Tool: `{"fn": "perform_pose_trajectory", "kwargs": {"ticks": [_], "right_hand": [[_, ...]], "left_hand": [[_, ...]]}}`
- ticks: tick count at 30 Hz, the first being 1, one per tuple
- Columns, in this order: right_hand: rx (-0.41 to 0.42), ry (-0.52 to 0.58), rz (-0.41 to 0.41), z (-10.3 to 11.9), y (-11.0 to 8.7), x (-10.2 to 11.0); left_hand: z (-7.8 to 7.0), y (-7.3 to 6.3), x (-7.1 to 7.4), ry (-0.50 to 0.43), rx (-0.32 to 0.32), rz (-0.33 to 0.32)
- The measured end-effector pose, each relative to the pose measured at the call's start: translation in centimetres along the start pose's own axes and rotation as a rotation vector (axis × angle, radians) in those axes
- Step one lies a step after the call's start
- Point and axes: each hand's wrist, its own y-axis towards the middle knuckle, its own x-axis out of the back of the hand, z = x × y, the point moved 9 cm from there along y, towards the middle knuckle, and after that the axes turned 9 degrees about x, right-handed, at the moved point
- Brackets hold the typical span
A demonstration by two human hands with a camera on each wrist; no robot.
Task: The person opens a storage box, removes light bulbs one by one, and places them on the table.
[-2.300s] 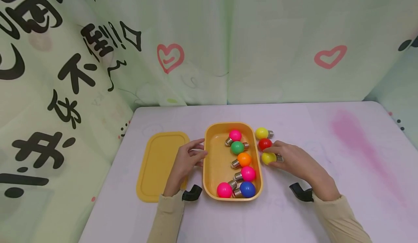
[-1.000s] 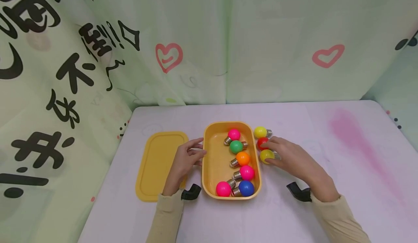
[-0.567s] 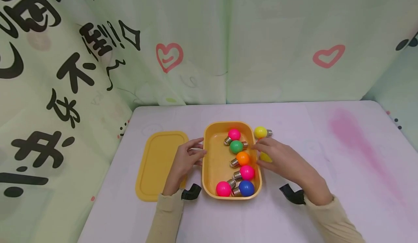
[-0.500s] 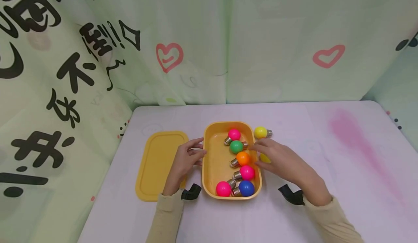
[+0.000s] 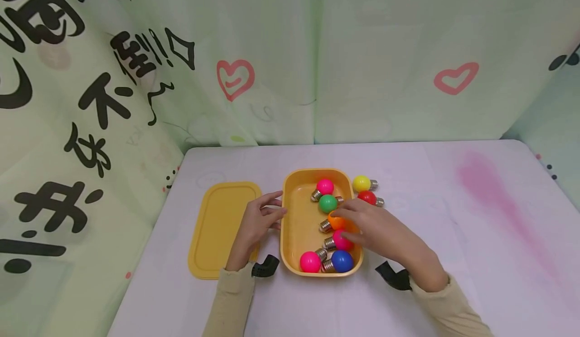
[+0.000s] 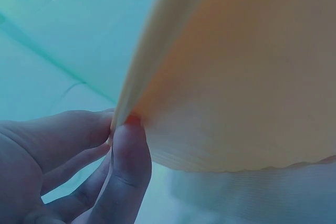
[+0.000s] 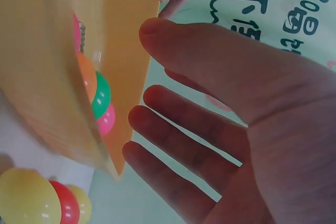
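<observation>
My left hand (image 5: 256, 223) pinches the left rim of a yellow-orange plastic box (image 5: 294, 241); the left wrist view shows thumb (image 6: 128, 153) and fingers on either side of the wall. Held over the box's right half, my right hand (image 5: 380, 228) has spread fingers and holds nothing. Inside lie toy light bulbs: pink bulbs (image 5: 310, 262), a green bulb (image 5: 328, 204), an orange bulb (image 5: 336, 222) partly under my fingertips, and a blue bulb (image 5: 342, 261). Outside on the right are a yellow bulb (image 5: 361, 183), a red bulb (image 5: 366, 196) and a nearer yellow bulb (image 7: 29, 198), hidden from the head view.
A flat yellow lid (image 5: 222, 231) lies left of the box, partly under my left wrist. The white-clothed table (image 5: 453, 196) extends to the right. A printed curtain (image 5: 376, 65) hangs behind and along the left side.
My right hand has moved left from the red and near yellow bulbs to over the box. The red bulb shows again, while the near yellow one is covered. My left hand stays put.
</observation>
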Motion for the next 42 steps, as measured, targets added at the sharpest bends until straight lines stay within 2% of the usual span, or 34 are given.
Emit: {"fn": "perform_pose_trajectory", "kwargs": {"ticks": [9, 24, 42], "right_hand": [[0.059, -0.010, 0.015, 1.5, 0.5, -0.7], [0.225, -0.036, 0.040, 4.2, 1.1, -2.4], [0.239, 0.003, 0.130, 5.7, 2.0, -4.6]], "left_hand": [[0.0, 0.0, 0.0, 0.002, -0.006, 0.008], [-0.2, -0.1, 0.1, 0.002, -0.016, -0.001], [-0.2, -0.1, 0.1, 0.008, 0.010, -0.010]]}}
